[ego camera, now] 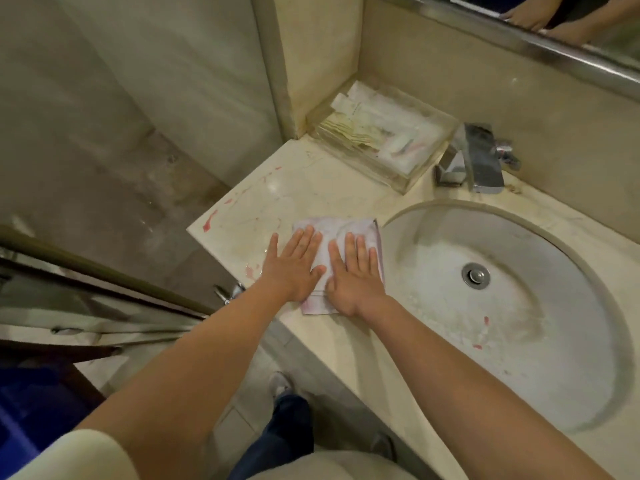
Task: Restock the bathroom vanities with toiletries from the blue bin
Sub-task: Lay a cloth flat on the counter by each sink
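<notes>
Head view: left hand (294, 263) and right hand (353, 275) lie flat, fingers straight, pressing one folded cloth (346, 226) on the worktop (270, 195) left of the sink (519, 323). One clear tray (406, 184) in the far corner holds sachets (374, 133), too overlapped to count. One blue bin (20, 420) sits near left.

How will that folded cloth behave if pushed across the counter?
Probably floppy: the folded cloth lies flat under the left hand and right hand, layered edges showing. It likely slides easily on the glossy countertop. Lifted by one edge, the folds would probably fall open.
</notes>
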### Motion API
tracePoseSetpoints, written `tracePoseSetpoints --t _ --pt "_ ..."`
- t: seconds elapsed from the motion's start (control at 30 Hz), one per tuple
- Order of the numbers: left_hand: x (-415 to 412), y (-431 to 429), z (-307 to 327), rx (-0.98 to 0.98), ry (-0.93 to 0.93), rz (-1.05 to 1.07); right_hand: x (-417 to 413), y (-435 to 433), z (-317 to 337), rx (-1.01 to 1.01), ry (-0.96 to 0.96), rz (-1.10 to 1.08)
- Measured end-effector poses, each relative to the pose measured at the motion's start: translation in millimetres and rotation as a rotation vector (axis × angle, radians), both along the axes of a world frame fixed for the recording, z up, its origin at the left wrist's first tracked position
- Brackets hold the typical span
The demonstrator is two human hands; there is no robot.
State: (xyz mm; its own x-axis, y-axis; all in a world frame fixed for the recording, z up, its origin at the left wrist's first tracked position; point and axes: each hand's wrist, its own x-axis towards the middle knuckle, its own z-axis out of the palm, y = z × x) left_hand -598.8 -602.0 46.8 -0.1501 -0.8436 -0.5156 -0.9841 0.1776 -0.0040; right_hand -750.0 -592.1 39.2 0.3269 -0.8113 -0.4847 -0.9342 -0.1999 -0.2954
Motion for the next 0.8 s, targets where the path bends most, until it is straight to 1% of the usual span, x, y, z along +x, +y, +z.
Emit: tracePoseSetpoints --t 0.3,0.53,0.8 --pt "36 -69 -3 -0.056 0.031 -0.07 37 -65 -3 -0.028 0.032 -0.066" --pt "73 -113 -4 -0.079 0.029 -0.051 76 -112 -8 -0.104 0.062 -0.06" --pt "105 -143 -10 -0.151 0.008 -0.008 109 -154 -14 -0.178 0.062 -0.014"
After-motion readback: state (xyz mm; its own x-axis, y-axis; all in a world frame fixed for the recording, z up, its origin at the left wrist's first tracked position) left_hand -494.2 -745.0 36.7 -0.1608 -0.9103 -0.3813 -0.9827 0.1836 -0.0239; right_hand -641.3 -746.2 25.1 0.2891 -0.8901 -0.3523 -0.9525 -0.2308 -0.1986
